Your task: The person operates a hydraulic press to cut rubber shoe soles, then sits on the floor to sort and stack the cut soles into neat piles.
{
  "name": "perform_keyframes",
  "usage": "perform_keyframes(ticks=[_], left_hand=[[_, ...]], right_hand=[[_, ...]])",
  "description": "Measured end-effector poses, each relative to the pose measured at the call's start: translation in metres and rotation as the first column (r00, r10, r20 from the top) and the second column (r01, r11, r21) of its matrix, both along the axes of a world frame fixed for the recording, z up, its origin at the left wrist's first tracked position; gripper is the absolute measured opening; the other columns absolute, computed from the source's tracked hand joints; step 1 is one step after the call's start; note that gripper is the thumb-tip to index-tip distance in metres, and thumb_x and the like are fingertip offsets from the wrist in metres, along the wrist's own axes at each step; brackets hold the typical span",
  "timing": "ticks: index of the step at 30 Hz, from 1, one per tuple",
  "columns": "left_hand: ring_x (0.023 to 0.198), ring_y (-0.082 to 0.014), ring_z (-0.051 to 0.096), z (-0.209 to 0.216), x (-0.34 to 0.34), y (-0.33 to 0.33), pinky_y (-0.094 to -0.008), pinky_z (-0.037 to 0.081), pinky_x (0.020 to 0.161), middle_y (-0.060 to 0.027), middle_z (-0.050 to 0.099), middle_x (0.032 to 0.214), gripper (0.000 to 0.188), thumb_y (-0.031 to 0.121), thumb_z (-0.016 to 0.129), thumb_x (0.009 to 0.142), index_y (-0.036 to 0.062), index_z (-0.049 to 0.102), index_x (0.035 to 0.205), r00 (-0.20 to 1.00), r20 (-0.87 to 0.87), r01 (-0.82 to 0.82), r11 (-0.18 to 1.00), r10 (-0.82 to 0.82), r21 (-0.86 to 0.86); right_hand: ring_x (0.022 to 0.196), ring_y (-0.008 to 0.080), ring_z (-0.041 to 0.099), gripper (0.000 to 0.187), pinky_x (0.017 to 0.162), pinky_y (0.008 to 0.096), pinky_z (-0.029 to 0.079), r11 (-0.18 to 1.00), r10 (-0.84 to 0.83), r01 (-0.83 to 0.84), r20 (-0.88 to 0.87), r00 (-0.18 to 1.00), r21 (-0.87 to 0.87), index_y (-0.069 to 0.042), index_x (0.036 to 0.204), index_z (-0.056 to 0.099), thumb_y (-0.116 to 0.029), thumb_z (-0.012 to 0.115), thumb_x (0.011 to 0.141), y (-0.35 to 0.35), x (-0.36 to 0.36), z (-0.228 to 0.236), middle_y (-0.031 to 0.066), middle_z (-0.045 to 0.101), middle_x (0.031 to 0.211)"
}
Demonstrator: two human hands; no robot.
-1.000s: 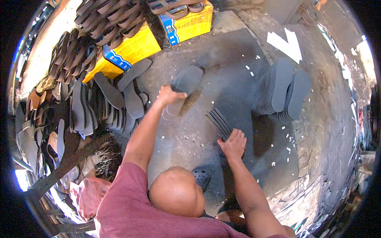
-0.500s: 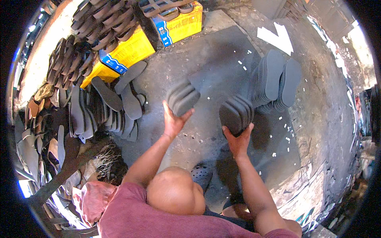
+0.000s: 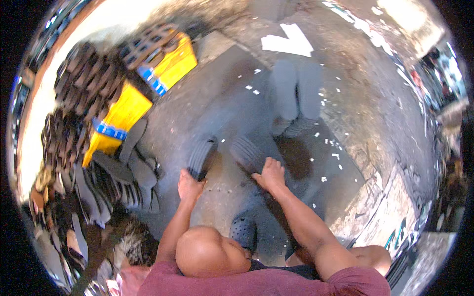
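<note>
Grey sole stack (image 3: pixel 285 86) already stands piled; nearer you than it, your left hand (image 3: pixel 192 187) grips one bundle (image 3: pixel 199 157), your right hand (image 3: pixel 271 174) a second bundle (image 3: pixel 247 151), both unstacked.

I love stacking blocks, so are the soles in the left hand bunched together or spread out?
Bunched together: the left hand holds the grey soles in one bundle, their edges side by side.

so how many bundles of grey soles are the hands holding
2: one layered grey sole bundle in the left hand, another striped grey sole bundle in the right hand.
</note>
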State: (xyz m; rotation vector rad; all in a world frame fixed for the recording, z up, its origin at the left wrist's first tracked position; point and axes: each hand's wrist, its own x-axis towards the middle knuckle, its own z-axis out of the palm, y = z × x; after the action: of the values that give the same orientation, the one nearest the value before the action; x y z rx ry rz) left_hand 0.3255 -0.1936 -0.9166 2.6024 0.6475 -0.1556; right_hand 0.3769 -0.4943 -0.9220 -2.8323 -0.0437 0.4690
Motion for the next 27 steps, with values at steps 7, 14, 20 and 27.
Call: perform_keyframes(ticks=[7,14,20,27], left_hand=[[0.122,-0.0428,0.063,0.140,0.140,-0.083,-0.0452,0.051,0.100,-0.0387,0.060,0.128,0.093,0.056,0.081,0.086,-0.0124,0.042,0.136,0.914,0.404,0.223,0.881,-0.040,-0.417],[0.119,-0.0352,0.064,0.170,0.284,-0.207,-0.0474,0.052,0.101,-0.0271,0.059,0.138,0.097,0.055,0.080,0.087,-0.0121,0.041,0.145,0.995,0.081,0.054,0.348,0.064,-0.936],[0.131,-0.0394,0.058,0.126,0.302,-0.246,-0.0518,0.047,0.108,-0.0240,0.057,0.146,0.095,0.066,0.066,0.092,-0.0062,0.046,0.150,0.998,-0.062,-0.054,0.397,-0.008,-0.916],[0.146,-0.0398,0.043,0.132,0.292,-0.259,-0.0580,0.037,0.115,-0.0217,0.036,0.165,0.114,0.074,0.066,0.087,0.0016,0.023,0.164,0.984,-0.169,-0.138,0.386,-0.047,-0.912]], right_hand=[[0.130,0.0355,0.058,0.102,0.113,0.0452,0.044,0.445,-0.437,0.285,-0.071,0.896,0.849,0.012,0.147,0.039,-0.044,0.090,0.079,-0.063,0.083,0.199,0.0297,0.057,0.140],[0.117,0.0374,0.067,0.087,0.091,0.0495,0.058,0.016,-0.416,0.414,-0.371,0.830,0.910,0.018,0.134,0.050,-0.040,0.089,0.082,-0.148,0.209,0.209,0.0341,0.065,0.121],[0.143,0.0460,0.046,0.100,0.108,0.0599,0.043,0.382,-0.499,0.614,-0.406,0.766,0.690,0.014,0.149,0.044,-0.069,0.060,0.095,-0.127,0.213,0.206,0.0327,0.046,0.155],[0.144,0.0512,0.042,0.095,0.119,0.0498,0.037,0.560,-0.527,0.521,-0.208,0.824,0.644,0.011,0.153,0.038,-0.061,0.064,0.095,-0.135,0.213,0.196,0.0351,0.041,0.157]])
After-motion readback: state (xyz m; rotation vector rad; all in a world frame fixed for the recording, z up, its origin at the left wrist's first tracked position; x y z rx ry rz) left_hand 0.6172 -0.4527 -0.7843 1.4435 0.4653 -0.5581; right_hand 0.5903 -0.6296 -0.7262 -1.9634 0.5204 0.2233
